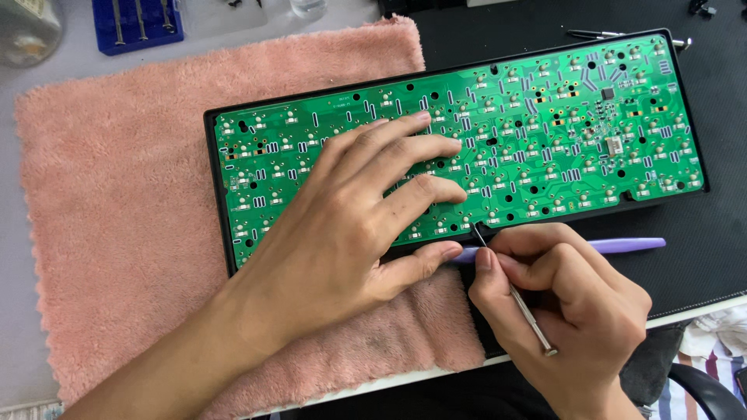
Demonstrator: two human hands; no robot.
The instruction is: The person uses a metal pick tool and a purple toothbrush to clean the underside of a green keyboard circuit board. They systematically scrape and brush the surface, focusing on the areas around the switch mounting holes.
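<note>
A long green circuit board (545, 132) sits in a black keyboard frame (220, 233), lying partly on a pink fluffy towel (117, 202). My left hand (350, 218) rests flat on the board's left half, fingers spread and pressing down. My right hand (552, 295) is closed around a thin metal pick (517, 299), whose tip touches the board's near edge at the frame. A purple plastic tool (626, 245) lies under that hand, pointing right.
A dark desk mat (700, 249) lies under the frame's right half. A blue tray of metal tools (136, 23) stands at the far left, beside a clear jar (27, 27). Metal tweezers (595, 34) lie behind the frame. The desk's near edge runs below my hands.
</note>
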